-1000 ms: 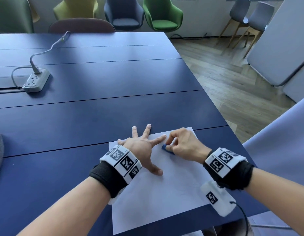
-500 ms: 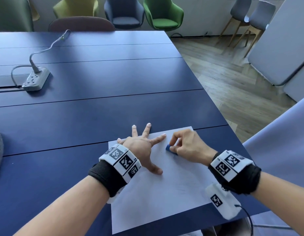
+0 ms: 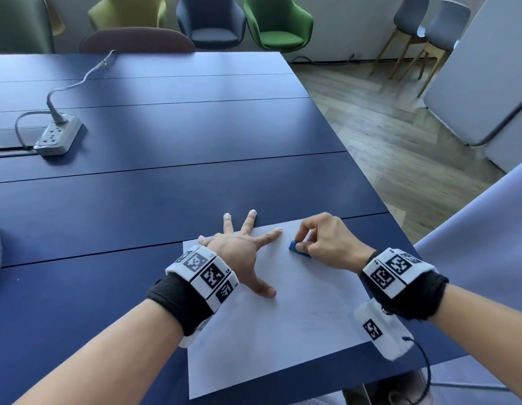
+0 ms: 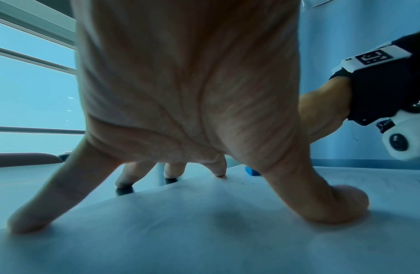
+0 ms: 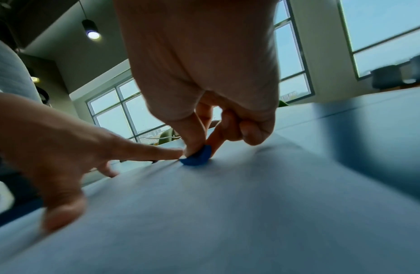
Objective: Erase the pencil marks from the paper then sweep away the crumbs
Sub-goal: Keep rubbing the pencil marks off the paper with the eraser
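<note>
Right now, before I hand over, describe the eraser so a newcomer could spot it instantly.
Find the dark blue table, then the white sheet of paper lying at its near right corner. At the sheet's far end, the right hand pinches the eraser against the paper, just right of the left hand's spread fingers. It is the only small bright-blue block on the white sheet.
</note>
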{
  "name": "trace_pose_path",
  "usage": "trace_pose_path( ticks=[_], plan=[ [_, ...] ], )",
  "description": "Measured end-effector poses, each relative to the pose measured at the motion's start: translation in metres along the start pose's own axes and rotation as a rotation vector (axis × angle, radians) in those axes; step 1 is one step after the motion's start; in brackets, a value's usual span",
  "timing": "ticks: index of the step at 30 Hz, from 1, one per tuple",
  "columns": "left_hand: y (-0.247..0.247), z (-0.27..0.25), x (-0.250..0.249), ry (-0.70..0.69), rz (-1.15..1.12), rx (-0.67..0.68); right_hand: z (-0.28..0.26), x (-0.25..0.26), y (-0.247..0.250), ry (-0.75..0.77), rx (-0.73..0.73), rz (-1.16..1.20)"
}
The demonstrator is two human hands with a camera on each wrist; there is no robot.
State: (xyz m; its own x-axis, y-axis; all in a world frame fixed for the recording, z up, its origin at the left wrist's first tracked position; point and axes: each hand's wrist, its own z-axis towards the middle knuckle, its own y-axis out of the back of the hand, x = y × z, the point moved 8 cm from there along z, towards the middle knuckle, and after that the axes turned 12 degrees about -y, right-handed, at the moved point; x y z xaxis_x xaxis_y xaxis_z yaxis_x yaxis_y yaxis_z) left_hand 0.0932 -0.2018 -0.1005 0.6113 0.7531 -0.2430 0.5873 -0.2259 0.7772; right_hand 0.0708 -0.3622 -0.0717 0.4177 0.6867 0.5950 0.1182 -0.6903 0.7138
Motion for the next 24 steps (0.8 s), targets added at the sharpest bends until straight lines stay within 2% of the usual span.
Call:
trace_pose_path(
  ticks=[4,7,9,13,17,19,22,24],
  plan=[
    [0.0,0.0,0.0,0.001,0.003,-0.001,-0.011,0.008,-0.02,0.055,0.148,-0.083],
    [-0.001,0.001,0.001,0.0,-0.005,-0.002,0.007,0.006,0.002,0.039,0.051,-0.044],
    [-0.001,0.001,0.001,-0.003,-0.006,0.0,0.009,0.002,0.006,0.035,0.036,-0.034],
    [-0.002,0.001,0.001,-0.001,-0.001,-0.005,-0.003,0.006,-0.016,0.082,0.231,-0.157],
    [-0.001,0.001,0.001,-0.001,-0.002,0.004,0.018,0.01,0.005,0.078,0.09,-0.081],
    [-0.001,0.002,0.001,-0.001,0.001,0.006,0.013,0.008,0.0,0.091,0.111,-0.09],
    [-0.002,0.002,0.001,0.002,0.008,0.001,0.001,0.007,-0.014,0.102,0.234,-0.169],
    [-0.001,0.002,0.001,0.001,0.008,0.002,0.011,0.006,-0.001,0.087,0.152,-0.145]
  ],
)
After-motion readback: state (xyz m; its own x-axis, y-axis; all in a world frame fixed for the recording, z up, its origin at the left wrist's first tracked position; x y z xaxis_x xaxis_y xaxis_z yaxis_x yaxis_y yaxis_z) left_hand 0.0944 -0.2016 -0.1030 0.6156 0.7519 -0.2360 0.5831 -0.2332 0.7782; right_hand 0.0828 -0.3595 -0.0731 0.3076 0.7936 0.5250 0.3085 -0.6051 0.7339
